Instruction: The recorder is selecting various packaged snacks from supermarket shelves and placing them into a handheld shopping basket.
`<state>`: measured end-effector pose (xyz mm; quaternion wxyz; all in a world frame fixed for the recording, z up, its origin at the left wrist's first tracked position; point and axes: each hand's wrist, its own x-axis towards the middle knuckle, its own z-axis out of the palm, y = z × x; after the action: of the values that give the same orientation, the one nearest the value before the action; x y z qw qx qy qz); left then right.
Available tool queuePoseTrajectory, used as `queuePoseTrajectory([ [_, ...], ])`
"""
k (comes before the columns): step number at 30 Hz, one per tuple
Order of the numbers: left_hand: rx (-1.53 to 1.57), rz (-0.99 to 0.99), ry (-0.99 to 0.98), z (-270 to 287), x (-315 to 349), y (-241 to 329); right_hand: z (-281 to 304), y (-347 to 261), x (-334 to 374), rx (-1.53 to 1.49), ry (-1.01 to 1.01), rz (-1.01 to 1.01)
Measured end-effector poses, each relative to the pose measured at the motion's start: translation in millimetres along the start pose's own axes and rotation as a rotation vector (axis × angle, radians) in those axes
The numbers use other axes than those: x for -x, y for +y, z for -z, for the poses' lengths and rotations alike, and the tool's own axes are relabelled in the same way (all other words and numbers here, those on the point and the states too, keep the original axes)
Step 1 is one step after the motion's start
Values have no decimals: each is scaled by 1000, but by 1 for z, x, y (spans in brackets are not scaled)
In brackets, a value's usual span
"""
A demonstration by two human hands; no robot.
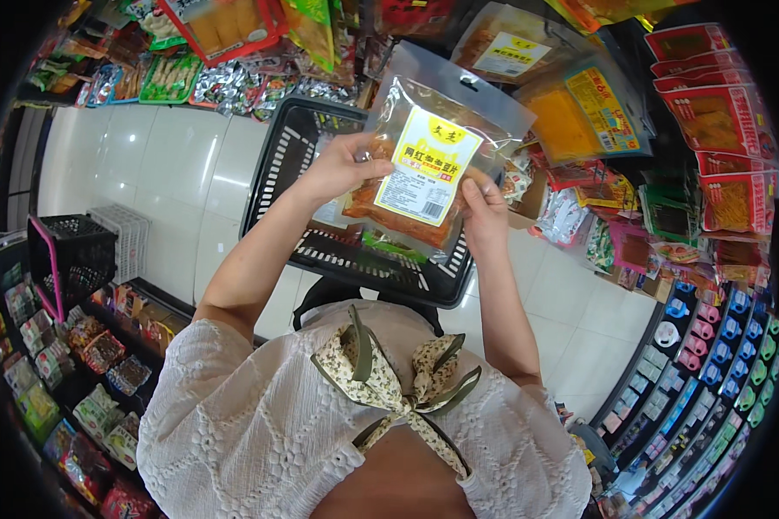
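Between my two hands is a clear plastic snack bag [446,121] with a yellow-and-white label and reddish-orange food inside. My left hand [342,169] pinches its left side, thumb on the front. On the lower right edge, my right hand [485,208] grips it with the thumb in front. The bag is held tilted, above a black plastic shopping basket [273,164]. Inside the basket lies a green package [395,246], partly hidden by the bag.
Hanging snack packets [593,112] crowd the far side, with red packets [710,112] at the right. A black basket with a pink handle [74,251] and a white crate [121,233] stand left. Shelves of small colourful containers [710,346] curve along the lower right.
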<state>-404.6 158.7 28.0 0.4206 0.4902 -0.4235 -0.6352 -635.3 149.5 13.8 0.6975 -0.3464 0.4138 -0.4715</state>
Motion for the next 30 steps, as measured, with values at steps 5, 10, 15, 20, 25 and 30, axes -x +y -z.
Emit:
queuePoseTrajectory([
  [5, -60, 139, 109, 46, 29, -56, -22, 70, 4, 108, 28, -128],
  [10, -108, 177, 230, 92, 44, -111, -28, 146, -3, 293, 2, -376],
  [15, -694, 209, 518, 99, 44, -133, -31, 150, -11, 475, -43, -471],
  [20, -742, -33, 439, 79, -6, -114, -9, 58, -56, 195, 138, -128],
  [25, -711, -458, 363, 18, -109, -17, 43, -68, -135, 124, 356, 294],
  [30, -515, -334, 311, -25, -200, 26, 54, -106, -189, 381, 207, 346],
])
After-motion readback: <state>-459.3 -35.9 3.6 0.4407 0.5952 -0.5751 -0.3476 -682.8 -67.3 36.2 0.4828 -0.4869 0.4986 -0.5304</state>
